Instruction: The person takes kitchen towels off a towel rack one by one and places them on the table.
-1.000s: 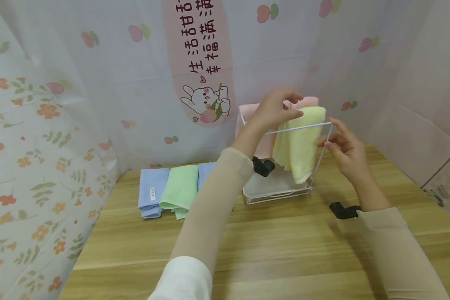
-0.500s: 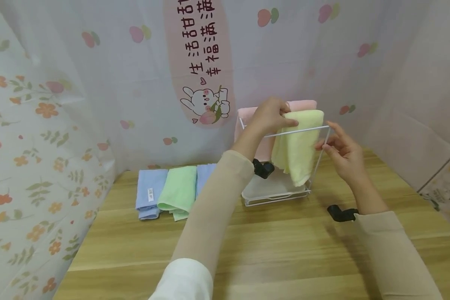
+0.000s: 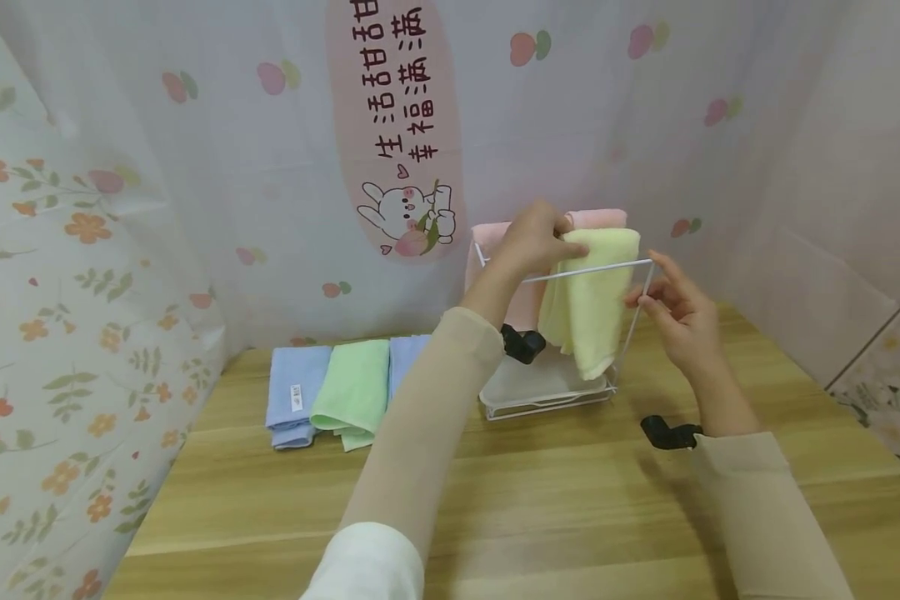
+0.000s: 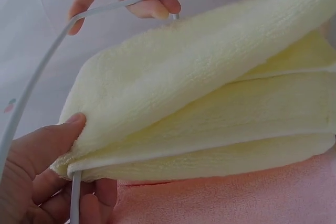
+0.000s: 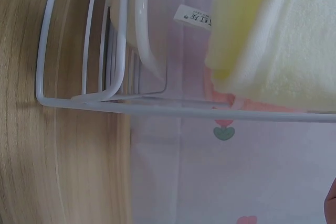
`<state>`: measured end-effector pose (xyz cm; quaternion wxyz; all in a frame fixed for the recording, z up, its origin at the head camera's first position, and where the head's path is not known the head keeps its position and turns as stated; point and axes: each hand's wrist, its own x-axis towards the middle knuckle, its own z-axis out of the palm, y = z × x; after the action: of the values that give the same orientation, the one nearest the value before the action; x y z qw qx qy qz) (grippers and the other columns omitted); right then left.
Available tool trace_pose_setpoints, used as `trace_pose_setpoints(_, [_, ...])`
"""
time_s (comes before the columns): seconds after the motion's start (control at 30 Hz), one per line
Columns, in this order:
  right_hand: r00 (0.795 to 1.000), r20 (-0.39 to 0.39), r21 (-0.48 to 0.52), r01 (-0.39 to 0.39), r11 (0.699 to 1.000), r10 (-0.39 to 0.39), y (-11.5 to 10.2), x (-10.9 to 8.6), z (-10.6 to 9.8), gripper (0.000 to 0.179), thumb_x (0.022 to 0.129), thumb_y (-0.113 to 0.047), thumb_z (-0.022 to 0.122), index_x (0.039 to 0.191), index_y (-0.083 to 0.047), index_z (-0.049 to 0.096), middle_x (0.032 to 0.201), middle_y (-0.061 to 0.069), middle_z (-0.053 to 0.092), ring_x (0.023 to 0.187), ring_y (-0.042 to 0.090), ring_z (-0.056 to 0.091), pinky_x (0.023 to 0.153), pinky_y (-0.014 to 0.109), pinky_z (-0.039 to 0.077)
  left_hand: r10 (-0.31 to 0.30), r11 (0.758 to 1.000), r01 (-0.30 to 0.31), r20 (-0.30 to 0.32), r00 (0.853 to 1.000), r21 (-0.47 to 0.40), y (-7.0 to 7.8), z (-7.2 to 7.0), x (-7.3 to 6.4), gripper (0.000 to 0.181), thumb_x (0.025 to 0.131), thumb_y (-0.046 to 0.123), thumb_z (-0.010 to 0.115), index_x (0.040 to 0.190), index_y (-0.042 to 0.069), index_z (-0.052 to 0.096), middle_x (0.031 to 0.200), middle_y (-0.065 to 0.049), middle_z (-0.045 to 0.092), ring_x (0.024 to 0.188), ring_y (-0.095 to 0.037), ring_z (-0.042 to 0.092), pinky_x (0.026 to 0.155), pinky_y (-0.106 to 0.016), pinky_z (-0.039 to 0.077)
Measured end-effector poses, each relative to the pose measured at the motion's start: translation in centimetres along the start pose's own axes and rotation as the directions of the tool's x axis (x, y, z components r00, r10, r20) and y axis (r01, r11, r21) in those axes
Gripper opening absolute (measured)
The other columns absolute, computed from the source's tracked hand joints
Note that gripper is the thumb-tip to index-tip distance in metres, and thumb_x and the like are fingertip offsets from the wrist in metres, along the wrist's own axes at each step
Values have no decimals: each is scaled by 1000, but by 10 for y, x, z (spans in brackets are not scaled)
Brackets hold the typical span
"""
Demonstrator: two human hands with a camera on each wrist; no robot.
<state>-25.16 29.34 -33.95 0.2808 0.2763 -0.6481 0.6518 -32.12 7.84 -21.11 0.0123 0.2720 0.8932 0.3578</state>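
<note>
A white wire rack (image 3: 640, 312) stands on the table with a folded yellow towel (image 3: 603, 292) draped over one of its bars. My left hand (image 3: 534, 239) pinches the towel's upper left edge; in the left wrist view its thumb (image 4: 73, 121) lies on top of the cloth and the other fingers are below, by the bar. My right hand (image 3: 686, 317) holds the upper right corner of the rack between thumb and fingers. Behind the yellow towel hangs pink towelling (image 3: 598, 219), partly hidden by it and by my left hand.
A pale tray (image 3: 540, 382) sits in the rack's base. Left of the rack, a blue towel (image 3: 297, 383), a green towel (image 3: 354, 383) and another blue one (image 3: 405, 354) lie folded on the wooden table (image 3: 555, 517). A printed curtain (image 3: 270, 183) hangs close behind.
My left hand, spread above the yellow towel a second ago, has come down and now pinches its upper edge. The right hand keeps its hold on the rack's corner.
</note>
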Motion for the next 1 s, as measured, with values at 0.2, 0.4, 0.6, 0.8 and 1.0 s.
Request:
trace_pose_setpoints(0.2, [1000, -7, -37, 23, 999, -23, 1, -2, 1, 57, 91, 21, 51, 144, -2, 48, 86, -4, 70, 84, 5, 68, 85, 13, 53, 48, 999, -48, -26, 999, 3, -1, 0, -2, 41, 89, 21, 76, 61, 11, 48, 64, 2, 35, 66, -9, 36, 56, -17, 28])
trace_pose_setpoints(0.4, [998, 11, -21, 55, 998, -55, 1, -2, -2, 56, 92, 18, 52, 144, -1, 46, 88, -5, 72, 85, 5, 69, 86, 13, 52, 65, 998, -66, -42, 997, -18, 0, 0, -2, 26, 89, 20, 75, 70, 11, 61, 69, 2, 46, 70, -9, 42, 58, -16, 33])
trace_pose_setpoints(0.6, [1000, 8, -34, 26, 999, -25, 0, 0, 0, 59, 91, 22, 51, 144, -3, 48, 87, -4, 71, 86, 5, 69, 85, 14, 53, 65, 998, -64, -61, 996, 17, -2, -1, -2, 31, 90, 22, 75, 67, 12, 57, 69, 1, 44, 70, -9, 41, 58, -17, 31])
trace_pose_setpoints(0.8, [1000, 5, -47, 25, 999, -25, 3, -2, -1, 59, 90, 22, 51, 144, -2, 47, 87, -5, 71, 85, 4, 68, 85, 13, 53, 35, 999, -33, -78, 996, 21, -3, 2, -3, 26, 89, 23, 76, 70, 12, 63, 69, 2, 45, 68, -9, 40, 55, -17, 30])
trace_pose_setpoints(1.0, [999, 8, -24, 41, 999, -41, 4, -2, 1, 62, 90, 25, 48, 144, -3, 48, 89, -4, 71, 86, 4, 69, 86, 12, 52, 68, 996, -63, -83, 994, 58, -4, 1, -5, 20, 90, 24, 75, 76, 11, 67, 70, 2, 44, 71, -9, 41, 57, -17, 30])
